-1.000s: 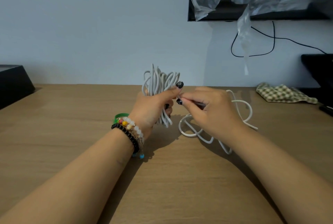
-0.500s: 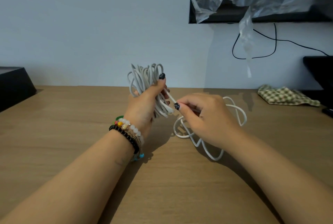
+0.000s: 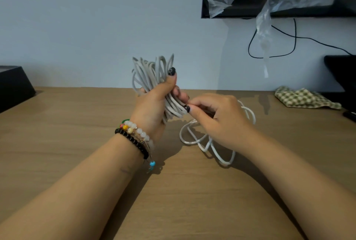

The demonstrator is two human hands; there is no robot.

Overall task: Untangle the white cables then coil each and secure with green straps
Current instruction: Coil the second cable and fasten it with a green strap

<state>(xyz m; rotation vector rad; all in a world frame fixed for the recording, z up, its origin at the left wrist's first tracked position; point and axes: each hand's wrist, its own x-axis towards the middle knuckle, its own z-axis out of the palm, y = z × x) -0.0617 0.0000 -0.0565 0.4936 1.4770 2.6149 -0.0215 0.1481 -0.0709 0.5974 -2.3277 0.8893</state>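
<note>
Your left hand [image 3: 154,104] is raised above the desk [image 3: 77,143] and grips a coiled bundle of white cable [image 3: 154,74]; the fingers are curled round the middle of the bundle and the thumb lies along its side, pointing up; the loops stand out above the hand. Your right hand [image 3: 217,118] is just beside it, with thumb and forefinger pinching a strand at the lower end of the bundle; the other fingers are curled in. Under and behind the right hand the loose white cable [image 3: 194,139] lies on the desk in several open loops that cross each other. On the left wrist you wear bead bracelets [image 3: 134,135]. At the far right of the desk lies a checked cloth [image 3: 306,98]; a black box [image 3: 13,85] stands at the far left edge.
</note>
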